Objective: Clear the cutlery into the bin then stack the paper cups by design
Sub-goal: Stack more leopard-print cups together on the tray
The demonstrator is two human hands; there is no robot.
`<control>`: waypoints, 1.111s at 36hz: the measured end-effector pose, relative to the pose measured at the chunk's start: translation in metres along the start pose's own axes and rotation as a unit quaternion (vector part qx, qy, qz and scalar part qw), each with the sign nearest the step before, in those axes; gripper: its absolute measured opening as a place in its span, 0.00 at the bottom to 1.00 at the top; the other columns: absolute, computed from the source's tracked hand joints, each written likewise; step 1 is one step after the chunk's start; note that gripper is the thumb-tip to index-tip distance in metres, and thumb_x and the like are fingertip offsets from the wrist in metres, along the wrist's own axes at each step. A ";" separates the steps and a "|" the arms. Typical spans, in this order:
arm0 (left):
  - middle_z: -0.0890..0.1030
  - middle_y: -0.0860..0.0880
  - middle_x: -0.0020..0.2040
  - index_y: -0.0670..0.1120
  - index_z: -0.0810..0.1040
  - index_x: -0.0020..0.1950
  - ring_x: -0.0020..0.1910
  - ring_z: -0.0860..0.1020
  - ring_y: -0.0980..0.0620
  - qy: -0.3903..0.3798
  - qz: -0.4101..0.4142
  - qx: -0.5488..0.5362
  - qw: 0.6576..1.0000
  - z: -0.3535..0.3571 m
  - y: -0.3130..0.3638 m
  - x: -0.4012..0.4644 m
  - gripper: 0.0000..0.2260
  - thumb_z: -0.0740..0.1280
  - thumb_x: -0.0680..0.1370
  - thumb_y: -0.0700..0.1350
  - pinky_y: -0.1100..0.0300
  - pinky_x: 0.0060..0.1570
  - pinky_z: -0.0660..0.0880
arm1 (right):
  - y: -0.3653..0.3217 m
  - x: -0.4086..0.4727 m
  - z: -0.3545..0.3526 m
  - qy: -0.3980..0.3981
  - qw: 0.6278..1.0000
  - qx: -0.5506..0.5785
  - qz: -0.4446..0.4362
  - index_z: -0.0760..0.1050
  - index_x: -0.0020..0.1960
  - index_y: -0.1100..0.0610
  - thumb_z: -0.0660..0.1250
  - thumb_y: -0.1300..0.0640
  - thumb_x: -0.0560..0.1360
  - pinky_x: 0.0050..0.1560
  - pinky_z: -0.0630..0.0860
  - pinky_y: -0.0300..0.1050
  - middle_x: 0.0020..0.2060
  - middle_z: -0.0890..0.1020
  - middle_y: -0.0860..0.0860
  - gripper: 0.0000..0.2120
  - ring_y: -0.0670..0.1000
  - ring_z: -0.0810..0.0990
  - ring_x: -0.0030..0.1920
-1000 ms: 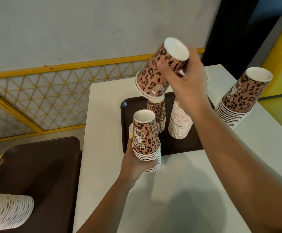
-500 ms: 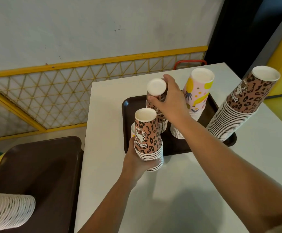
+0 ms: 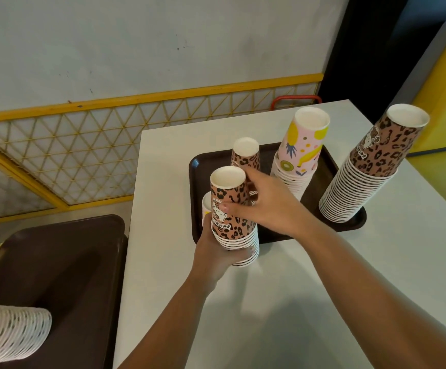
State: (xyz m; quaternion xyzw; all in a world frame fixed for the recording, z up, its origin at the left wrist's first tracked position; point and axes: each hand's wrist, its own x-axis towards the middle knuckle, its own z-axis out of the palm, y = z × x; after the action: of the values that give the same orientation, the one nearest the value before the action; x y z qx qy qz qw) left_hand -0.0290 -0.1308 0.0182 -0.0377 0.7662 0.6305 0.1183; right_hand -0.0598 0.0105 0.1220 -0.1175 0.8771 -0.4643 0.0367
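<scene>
Cups with the leopard print (image 3: 231,217) are sitting upside down in a short stack at the near edge of the white table (image 3: 270,315), just in front of the brown tray (image 3: 198,166). The left hand (image 3: 216,251) is gripping this stack low, at the rims, I think to keep it steady while another cup is coming. The right hand (image 3: 264,206) is reaching across from the right; its fingers are curling round the upper part of the same stack, and the thumb side is hidden, so I cannot tell how firmly it is holding. Just behind, on the tray, a smaller leopard stack (image 3: 246,158) is standing, and beside it the pink fruit-print stack (image 3: 300,153), kept apart because the design is different. Farther right, a tall leopard stack (image 3: 371,166) is leaning a little at the tray's corner. Probably the short leopard stacks are going to join it. No cutlery is visible.
</scene>
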 end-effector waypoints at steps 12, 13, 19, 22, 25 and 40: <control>0.79 0.56 0.60 0.59 0.66 0.67 0.60 0.77 0.57 -0.009 0.017 -0.010 1.000 -0.002 0.001 -0.005 0.46 0.80 0.52 0.51 0.48 0.61 0.75 | -0.002 -0.003 0.008 0.060 0.998 0.015 -0.002 0.71 0.61 0.51 0.73 0.48 0.67 0.53 0.75 0.40 0.52 0.79 0.44 0.25 0.43 0.76 0.53; 0.80 0.56 0.59 0.57 0.67 0.68 0.59 0.78 0.57 -0.010 0.014 -0.015 1.000 -0.003 0.001 -0.005 0.46 0.81 0.52 0.51 0.48 0.61 0.75 | -0.004 -0.002 0.006 0.068 0.998 0.019 -0.005 0.70 0.62 0.52 0.73 0.48 0.67 0.52 0.75 0.39 0.53 0.79 0.45 0.26 0.43 0.77 0.54; 0.81 0.60 0.55 0.63 0.69 0.61 0.55 0.79 0.61 -0.006 -0.006 -0.010 1.000 -0.004 0.001 -0.005 0.42 0.80 0.49 0.53 0.55 0.57 0.77 | -0.018 0.007 -0.010 0.130 0.991 0.035 -0.025 0.71 0.62 0.53 0.73 0.49 0.68 0.49 0.73 0.29 0.51 0.79 0.44 0.25 0.41 0.76 0.52; 0.81 0.62 0.52 0.62 0.70 0.56 0.52 0.79 0.63 0.005 -0.019 -0.009 1.000 -0.006 -0.002 -0.005 0.39 0.79 0.47 0.54 0.55 0.55 0.76 | -0.026 0.014 -0.022 0.180 0.981 0.066 -0.030 0.71 0.62 0.53 0.72 0.49 0.69 0.53 0.76 0.37 0.51 0.78 0.42 0.24 0.42 0.78 0.53; 0.81 0.61 0.53 0.61 0.70 0.57 0.54 0.79 0.61 0.012 -0.018 -0.009 1.000 -0.008 -0.004 -0.006 0.40 0.80 0.48 0.53 0.54 0.57 0.76 | -0.031 0.024 -0.034 0.248 0.963 0.097 -0.031 0.70 0.65 0.53 0.72 0.49 0.69 0.55 0.76 0.36 0.54 0.78 0.43 0.26 0.41 0.77 0.55; 0.79 0.58 0.58 0.63 0.68 0.58 0.59 0.78 0.55 0.018 -0.013 -0.002 1.000 -0.009 -0.001 -0.001 0.40 0.80 0.49 0.54 0.47 0.61 0.75 | 0.002 0.068 -0.021 0.266 0.961 -0.081 0.011 0.60 0.70 0.58 0.68 0.52 0.73 0.53 0.65 0.34 0.64 0.73 0.55 0.30 0.53 0.71 0.64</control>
State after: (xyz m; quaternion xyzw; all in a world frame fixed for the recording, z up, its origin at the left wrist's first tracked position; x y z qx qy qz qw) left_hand -0.0292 -0.1399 0.0188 -0.0592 0.7667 0.6293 0.1121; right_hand -0.1296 0.0122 0.1351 0.0173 0.8911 -0.4057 -0.2024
